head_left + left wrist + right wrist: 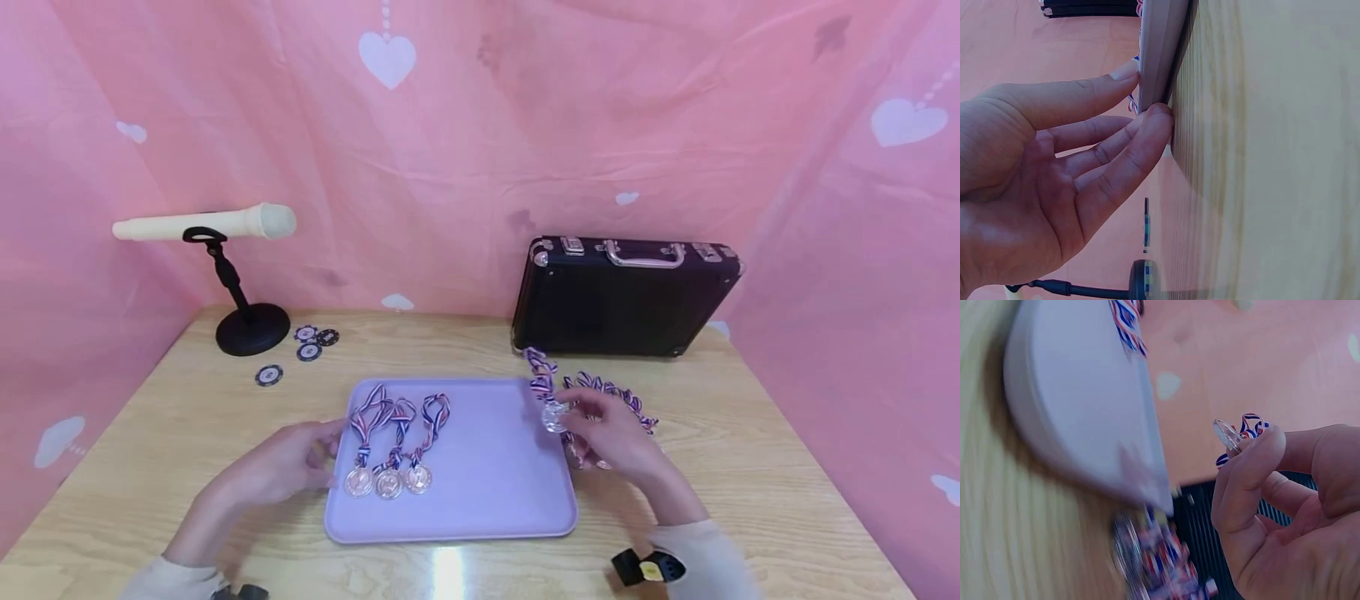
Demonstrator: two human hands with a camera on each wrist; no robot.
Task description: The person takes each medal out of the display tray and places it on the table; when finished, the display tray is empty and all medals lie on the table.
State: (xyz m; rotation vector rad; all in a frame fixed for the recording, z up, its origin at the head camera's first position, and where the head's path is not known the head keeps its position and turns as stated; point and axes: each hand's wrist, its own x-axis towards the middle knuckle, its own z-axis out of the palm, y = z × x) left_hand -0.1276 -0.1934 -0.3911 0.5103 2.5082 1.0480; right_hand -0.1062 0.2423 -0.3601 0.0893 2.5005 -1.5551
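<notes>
A purple tray (495, 467) lies on the table with several medals' worth of detail at its left: three silver medals (389, 483) on knotted striped ribbons, side by side. My left hand (292, 458) is at the tray's left edge; in the left wrist view thumb and index finger (1141, 144) pinch its rim (1159, 56). Over the tray's right edge, my right hand (611, 429) pinches another silver medal (553, 416) between thumb and fingers, its ribbon (542, 375) extending away. That medal (1227, 435) appears edge-on in the right wrist view.
More ribboned medals (615, 396) lie right of the tray, partly hidden by my right hand. Behind them stands a black case (622, 304). At the back left are a white microphone (210, 223) on a black stand (252, 329) and several poker chips (308, 351).
</notes>
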